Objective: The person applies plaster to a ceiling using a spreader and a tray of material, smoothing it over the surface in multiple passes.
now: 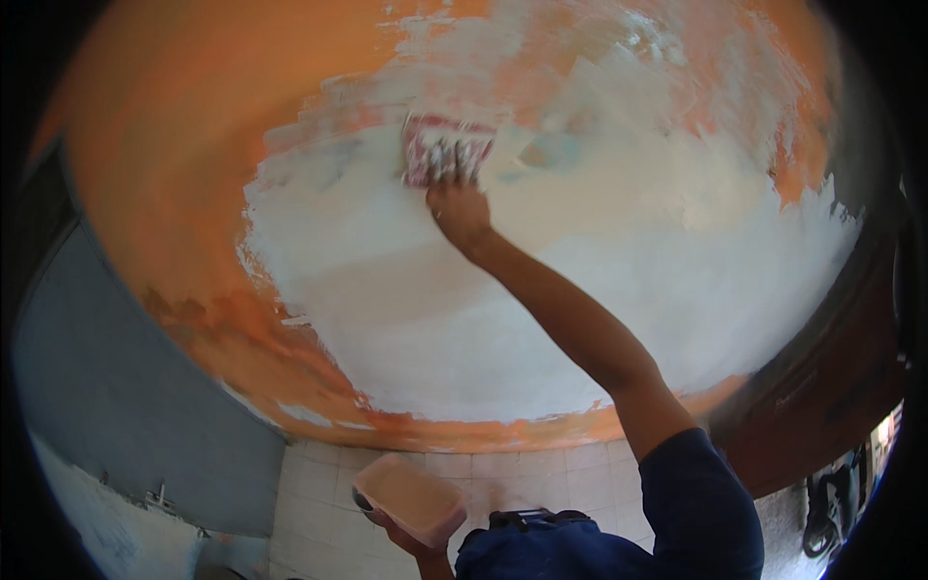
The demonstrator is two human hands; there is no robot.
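Note:
My right arm reaches up to the wall. At its end my right hand [458,198] presses a flat red-and-white rectangular spreader [416,155] against the coated surface, whitish smears covering its fingers. Pale filler [541,329] spreads unevenly over the orange wall [184,174], with bluish and pink patches showing near the top. Low in front of my body, my left hand [411,535] grips a pinkish, box-shaped tub [411,498] from below. Its pale beige inside looks blurred, so how full it is stays unclear. A dark round object by the tub's left side is only partly visible.
White floor tiles [319,493] lie beneath the wall. A grey panel [145,377] stands on the left, with a small metal fitting [160,499] below it. On the right are a dark brown surface [802,416] and what looks like a motorbike [829,512].

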